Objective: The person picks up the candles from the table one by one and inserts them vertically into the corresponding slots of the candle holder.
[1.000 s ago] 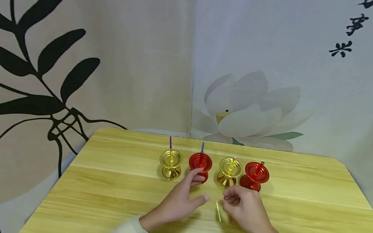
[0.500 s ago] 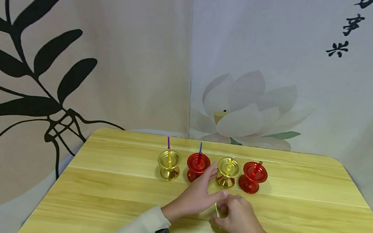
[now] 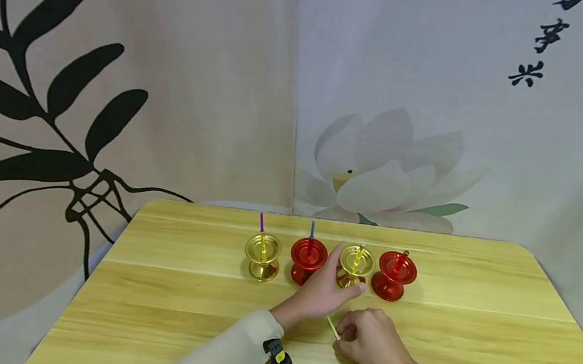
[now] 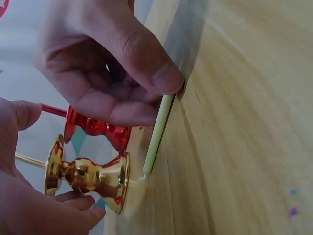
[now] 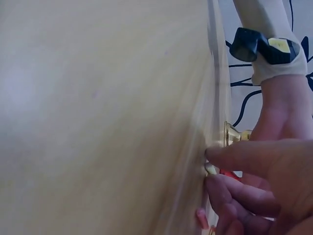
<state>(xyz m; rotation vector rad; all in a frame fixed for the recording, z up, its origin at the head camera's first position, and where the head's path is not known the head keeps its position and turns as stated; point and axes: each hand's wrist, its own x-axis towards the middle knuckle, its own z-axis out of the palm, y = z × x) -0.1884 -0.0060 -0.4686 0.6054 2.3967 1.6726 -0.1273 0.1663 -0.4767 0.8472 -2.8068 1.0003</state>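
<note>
My right hand pinches a pale yellow-green candle between thumb and fingers, low over the table. The candle slants, its white wick end pointing away from the fingers. Around the second gold candle holder my left hand is spread, fingers straight along its left side and thumb apart in front. A bare gold stem rises from that holder. To its right stands a red candle holder with a bare red stem. Close under my right hand lies a short red candle.
Left of my hand, a gold holder bears a purple candle, and a red holder bears a blue candle. Small blue and purple specks dot the wooden table. A printed curtain hangs behind.
My left hand has moved right, from the red holder with the blue candle to the second gold holder. My right hand has lowered onto the pale candle and taken hold of it.
</note>
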